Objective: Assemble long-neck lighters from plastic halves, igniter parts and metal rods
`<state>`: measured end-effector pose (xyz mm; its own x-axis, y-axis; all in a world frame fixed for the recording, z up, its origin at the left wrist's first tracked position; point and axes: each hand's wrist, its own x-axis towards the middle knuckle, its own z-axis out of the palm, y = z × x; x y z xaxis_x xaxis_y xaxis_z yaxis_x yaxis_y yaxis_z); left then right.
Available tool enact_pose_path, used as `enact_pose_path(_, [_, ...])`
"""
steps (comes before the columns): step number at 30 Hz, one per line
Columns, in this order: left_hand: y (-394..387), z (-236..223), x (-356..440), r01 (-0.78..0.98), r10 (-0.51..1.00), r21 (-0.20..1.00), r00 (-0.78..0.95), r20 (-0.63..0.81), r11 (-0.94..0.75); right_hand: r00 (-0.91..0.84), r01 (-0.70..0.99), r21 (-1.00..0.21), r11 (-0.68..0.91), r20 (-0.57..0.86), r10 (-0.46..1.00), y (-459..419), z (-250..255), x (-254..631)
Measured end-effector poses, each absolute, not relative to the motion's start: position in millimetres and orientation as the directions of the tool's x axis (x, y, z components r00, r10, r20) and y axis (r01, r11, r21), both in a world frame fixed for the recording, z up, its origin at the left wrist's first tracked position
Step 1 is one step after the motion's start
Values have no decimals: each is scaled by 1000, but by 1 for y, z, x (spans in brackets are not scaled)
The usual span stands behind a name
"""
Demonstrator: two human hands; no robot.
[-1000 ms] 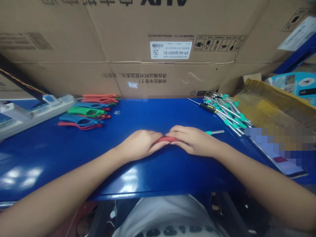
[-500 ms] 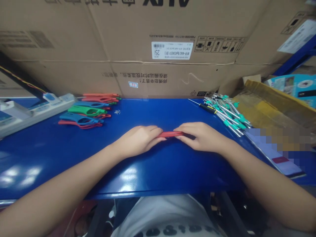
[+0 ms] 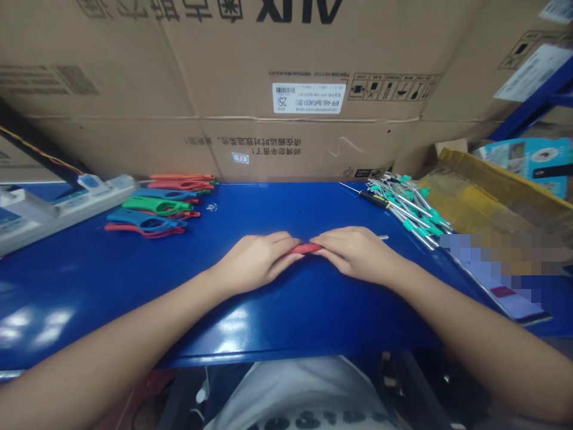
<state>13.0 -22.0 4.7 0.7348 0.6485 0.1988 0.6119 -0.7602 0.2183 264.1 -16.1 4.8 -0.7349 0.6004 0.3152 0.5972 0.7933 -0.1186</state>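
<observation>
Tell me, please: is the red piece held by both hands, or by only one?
By both: the left hand grips one side of the red piece, the right hand the other.

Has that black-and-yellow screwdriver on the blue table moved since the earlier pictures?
No. The screwdriver still lies by the silver-and-green pieces, its tip near the bottom edge of the cardboard box, as before.

The table point(image 3: 277, 322) is blue. Over its middle, the piece point(image 3: 308, 248) is plain red. On its left are red, orange, blue and green handles point(image 3: 152, 206) and a white power strip point(image 3: 105, 194); on its right, silver rods point(image 3: 414, 203) with teal sleeves point(image 3: 433, 217) and a black-and-yellow screwdriver point(image 3: 373, 199). Behind it, the brown carton point(image 3: 134, 65) bears black print point(image 3: 273, 11) and a white label point(image 3: 308, 98).
</observation>
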Motion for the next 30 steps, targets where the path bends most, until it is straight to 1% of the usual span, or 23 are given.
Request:
enact_pose_path(2, [-21,5,12,605,641,214,733,228,-767,-738,606,-139,783,269,619,-14,8,266])
enact_pose_path(4, [-19,5,9,606,640,205,728,246,-768,-736,621,-124,774,245,631,-9,13,272])
enact_pose_path(8, [-14,7,5,628,658,198,705,267,-753,-713,666,-63,743,238,660,4,23,297])
enact_pose_path(13, [-11,9,1,640,667,197,684,295,-743,-688,691,-61,720,252,681,16,29,318])
enact_pose_path(18, [-11,8,1,635,659,189,688,304,-749,-743,625,-49,779,267,613,13,26,309])
enact_pose_path(25, [-18,2,7,609,644,210,712,281,-765,-797,551,-30,834,277,537,0,6,278])
enact_pose_path(27, [-19,1,7,603,644,226,714,273,-765,-795,547,-50,836,281,537,-1,3,275])
enact_pose_path(30, [-16,2,8,588,653,287,707,271,-756,-776,542,-125,831,304,553,0,6,277])
